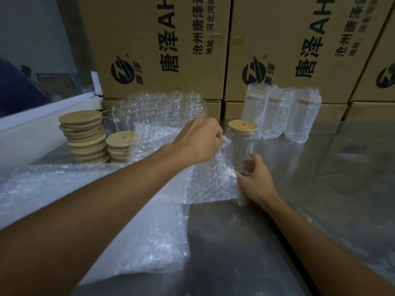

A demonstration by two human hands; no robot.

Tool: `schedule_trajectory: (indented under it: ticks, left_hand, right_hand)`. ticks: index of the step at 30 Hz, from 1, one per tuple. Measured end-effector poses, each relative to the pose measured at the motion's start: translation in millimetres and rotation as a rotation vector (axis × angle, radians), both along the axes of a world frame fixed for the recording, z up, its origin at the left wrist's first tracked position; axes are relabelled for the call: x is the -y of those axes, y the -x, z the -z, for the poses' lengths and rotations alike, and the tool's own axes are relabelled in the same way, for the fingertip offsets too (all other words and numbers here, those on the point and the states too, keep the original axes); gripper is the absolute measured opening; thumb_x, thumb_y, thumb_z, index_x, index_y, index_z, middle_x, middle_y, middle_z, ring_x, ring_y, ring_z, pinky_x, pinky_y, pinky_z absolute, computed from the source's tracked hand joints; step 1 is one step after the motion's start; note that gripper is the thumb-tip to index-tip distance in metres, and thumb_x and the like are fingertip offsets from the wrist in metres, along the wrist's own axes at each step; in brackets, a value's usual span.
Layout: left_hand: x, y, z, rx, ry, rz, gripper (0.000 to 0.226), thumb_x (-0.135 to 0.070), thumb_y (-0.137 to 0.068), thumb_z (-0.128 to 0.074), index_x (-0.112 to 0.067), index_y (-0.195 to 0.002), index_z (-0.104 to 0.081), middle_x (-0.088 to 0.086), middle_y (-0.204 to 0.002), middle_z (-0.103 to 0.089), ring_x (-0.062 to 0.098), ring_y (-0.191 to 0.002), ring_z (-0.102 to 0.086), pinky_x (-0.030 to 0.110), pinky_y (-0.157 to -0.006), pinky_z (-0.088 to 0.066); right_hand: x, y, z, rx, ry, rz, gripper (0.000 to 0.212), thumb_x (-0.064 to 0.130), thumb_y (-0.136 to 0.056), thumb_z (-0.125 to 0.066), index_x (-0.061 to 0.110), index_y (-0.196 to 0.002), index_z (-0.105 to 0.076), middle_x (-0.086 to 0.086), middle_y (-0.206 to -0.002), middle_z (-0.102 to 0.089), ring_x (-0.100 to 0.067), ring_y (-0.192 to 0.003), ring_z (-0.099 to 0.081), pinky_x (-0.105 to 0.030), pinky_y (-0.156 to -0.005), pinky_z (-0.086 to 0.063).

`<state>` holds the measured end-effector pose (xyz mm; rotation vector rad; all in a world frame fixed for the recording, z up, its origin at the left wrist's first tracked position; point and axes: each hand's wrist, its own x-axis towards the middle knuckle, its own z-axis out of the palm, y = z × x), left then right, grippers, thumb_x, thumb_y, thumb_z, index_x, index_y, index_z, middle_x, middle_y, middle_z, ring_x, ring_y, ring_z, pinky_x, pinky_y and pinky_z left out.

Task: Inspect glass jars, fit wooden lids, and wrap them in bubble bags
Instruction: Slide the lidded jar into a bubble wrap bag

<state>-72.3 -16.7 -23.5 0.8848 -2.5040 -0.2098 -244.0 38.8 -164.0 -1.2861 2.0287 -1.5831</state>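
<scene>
One lidded glass jar point(242, 150) stands upright on the steel table point(320, 189) at centre; the right hand point(255, 178) grasps its lower body to steady it, while the left hand point(201, 139) pinches the top edge of a bubble bag point(211, 180) just left of it, apparently to open the mouth. Three wrapped jars point(282, 114) stand far right, clear of the work; wooden lid stacks point(85, 137) and unwrapped jars point(158, 110) wait far left, probably as supply.

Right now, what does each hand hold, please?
Left hand: closed, pinching the bubble bag at its top edge.
Right hand: closed around the lidded glass jar.
</scene>
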Motion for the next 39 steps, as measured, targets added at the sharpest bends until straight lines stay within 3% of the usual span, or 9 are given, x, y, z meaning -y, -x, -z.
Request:
schedule_trajectory:
  ticks: [3,8,13,17,21,24,28,32,39]
  left_hand:
    - [4,9,16,-0.028,-0.068,-0.050,0.023,-0.013,-0.085,-0.060,-0.006,-0.064,-0.068,0.013,-0.081,-0.073,0.024,-0.068,-0.068,0.043,-0.069,-0.061]
    - [18,18,45,-0.003,-0.075,-0.058,0.023,-0.016,-0.080,-0.078,-0.008,-0.100,-0.068,0.006,-0.109,-0.062,0.024,-0.101,-0.061,0.034,-0.080,-0.052]
    - [33,13,69,-0.105,-0.235,-0.018,0.044,0.007,-0.081,-0.066,-0.012,-0.120,-0.060,-0.004,-0.115,-0.048,0.011,-0.108,-0.047,0.021,-0.088,-0.039]
    - [36,9,84,-0.303,-0.379,-0.024,0.043,0.009,-0.082,-0.061,-0.022,-0.111,-0.059,-0.007,-0.109,-0.055,0.006,-0.081,-0.052,0.007,-0.065,-0.040]
    - [36,11,86,-0.472,-0.468,0.016,0.037,0.009,-0.085,-0.052,-0.028,-0.093,-0.049,-0.001,-0.095,-0.060,0.011,-0.079,-0.058,0.011,-0.054,-0.042]
    - [33,13,91,-0.495,-0.537,0.063,0.032,-0.001,-0.091,-0.060,-0.030,-0.087,-0.048,0.000,-0.093,-0.065,0.014,-0.077,-0.065,0.014,-0.053,-0.044]
    - [32,11,89,-0.528,-0.674,0.091,0.037,-0.031,-0.075,-0.083,-0.033,-0.093,-0.050,-0.005,-0.092,-0.071,0.012,-0.079,-0.069,0.024,-0.064,-0.051]
    - [28,9,93,-0.447,-0.613,0.142,0.052,-0.016,-0.073,-0.088,-0.032,-0.103,-0.049,-0.006,-0.099,-0.064,0.010,-0.081,-0.064,0.022,-0.070,-0.055]
    - [29,14,96,-0.498,-0.593,0.090,0.033,0.002,-0.085,-0.068,-0.028,-0.089,-0.057,-0.007,-0.080,-0.073,0.014,-0.069,-0.068,0.027,-0.060,-0.056]
  right_hand:
    - [-2,4,0,-0.067,-0.023,0.077,0.053,0.049,-0.079,-0.081,0.030,-0.114,-0.047,0.025,-0.097,-0.055,0.012,-0.089,-0.060,-0.009,-0.069,-0.040]
    - [-5,8,-3,-0.060,-0.047,0.160,0.075,0.042,-0.084,-0.080,0.010,-0.143,-0.047,-0.010,-0.132,-0.056,-0.026,-0.124,-0.055,-0.044,-0.103,-0.047]
    - [-8,0,-6,-0.057,-0.002,0.332,0.055,0.042,-0.078,-0.085,0.019,-0.106,-0.044,0.004,-0.092,-0.054,-0.020,-0.088,-0.059,-0.037,-0.073,-0.046]
    - [-9,-12,-10,-0.095,0.076,0.221,0.032,0.051,-0.085,-0.075,0.023,-0.078,-0.063,0.005,-0.067,-0.065,-0.008,-0.066,-0.063,-0.031,-0.066,-0.051]
    - [-7,-28,-12,0.135,0.036,-0.147,0.035,0.045,-0.094,-0.068,0.011,-0.090,-0.073,-0.006,-0.076,-0.076,-0.022,-0.072,-0.075,-0.036,-0.072,-0.059]
    - [-4,-33,-16,0.331,0.063,-0.301,0.042,0.034,-0.095,-0.067,-0.007,-0.091,-0.070,-0.013,-0.080,-0.073,-0.019,-0.073,-0.072,-0.024,-0.064,-0.055]
    - [-2,-36,-19,0.484,0.075,-0.306,0.020,0.017,-0.100,-0.063,0.002,-0.090,-0.072,-0.009,-0.076,-0.065,-0.012,-0.065,-0.061,-0.019,-0.060,-0.050]
    - [0,-33,-11,0.365,0.073,-0.197,0.009,-0.006,-0.097,-0.058,-0.003,-0.094,-0.066,0.004,-0.061,-0.066,-0.004,-0.051,-0.057,-0.016,-0.052,-0.049]
    - [-1,-37,-11,0.252,0.118,-0.158,0.036,0.024,-0.091,-0.076,-0.010,-0.087,-0.066,-0.025,-0.078,-0.067,-0.014,-0.069,-0.060,-0.031,-0.068,-0.050]
